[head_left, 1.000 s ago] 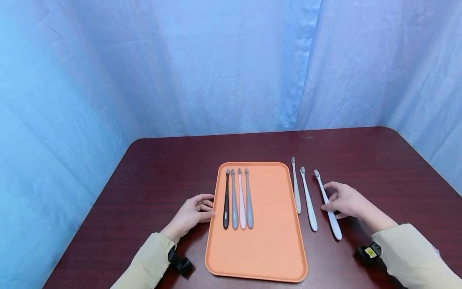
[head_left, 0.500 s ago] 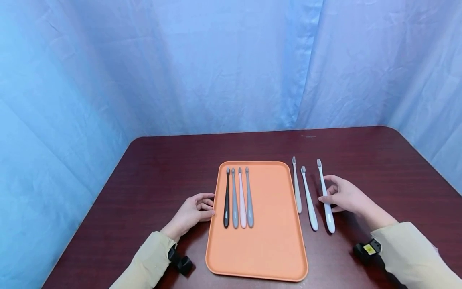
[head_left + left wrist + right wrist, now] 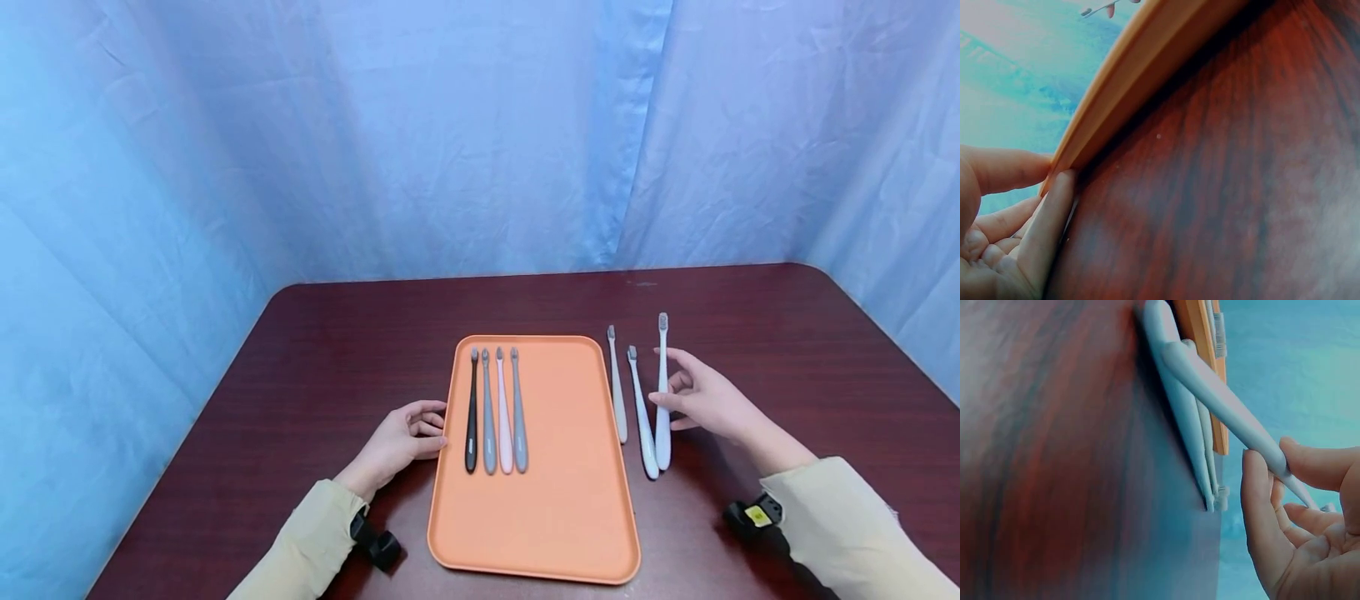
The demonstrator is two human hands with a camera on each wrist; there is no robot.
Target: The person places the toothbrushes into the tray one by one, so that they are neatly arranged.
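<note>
Four toothbrushes (image 3: 495,412) lie side by side on the tray's (image 3: 570,500) left part; three more toothbrushes (image 3: 639,400) lie right of it.

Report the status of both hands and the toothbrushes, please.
Right hand pinches the rightmost white plastic toothbrush, beside two more on the table. Left hand touches the orange rectangular tray edge. Four toothbrushes lie in the tray. Nothing in the way.

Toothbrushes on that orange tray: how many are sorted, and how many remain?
Four toothbrushes already lie side by side on the orange tray. The right hand pinches a white toothbrush between thumb and fingers, beside the tray. Two more toothbrushes lie on the table between it and the tray. The left hand touches the tray's left rim.
</note>
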